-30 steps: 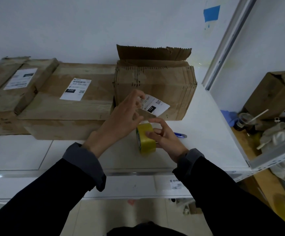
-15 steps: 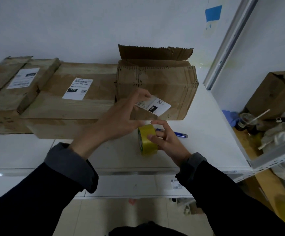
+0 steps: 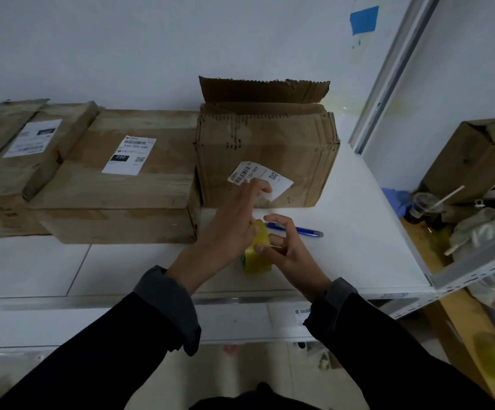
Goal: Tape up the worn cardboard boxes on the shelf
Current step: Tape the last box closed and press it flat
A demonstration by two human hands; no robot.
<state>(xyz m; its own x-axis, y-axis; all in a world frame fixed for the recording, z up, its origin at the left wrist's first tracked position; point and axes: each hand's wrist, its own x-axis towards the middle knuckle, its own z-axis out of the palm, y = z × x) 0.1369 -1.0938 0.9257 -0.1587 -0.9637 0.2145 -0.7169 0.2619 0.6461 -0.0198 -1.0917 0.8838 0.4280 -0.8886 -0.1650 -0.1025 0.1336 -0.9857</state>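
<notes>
Standing on edge near the front of the white shelf [image 3: 358, 220], a roll of yellow tape [image 3: 256, 253] is held by the person's right hand [image 3: 287, 250], its fingers curled round the roll's right side and a fingertip pressed to the outer band. The left hand [image 3: 234, 223] reaches across above the roll with its fingers bunched at the tips; it seems to pinch a strip of clear tape [image 3: 265, 198] pulled up from the roll, though the strip is faint and hard to make out against the box behind. Those fingertips sit just at the lower edge of a white label [image 3: 261, 177] that hangs crooked on the front of the worn box [image 3: 267, 149]. This box stands at the back of the shelf against the wall, its rear flap upright and ragged, its sides creased into ridges. To its left, touching it, lies a flat box [image 3: 122, 184] with a label reading 220, and further left another flat box [image 3: 18, 161], partly out of view. A blue pen [image 3: 302, 230] lies on the shelf just behind the right hand. Beyond the shelf's right post, a lower surface holds a brown carton [image 3: 474, 161] and a plastic cup with a straw [image 3: 425, 204]. Dark sleeves with grey cuffs cover both forearms.
</notes>
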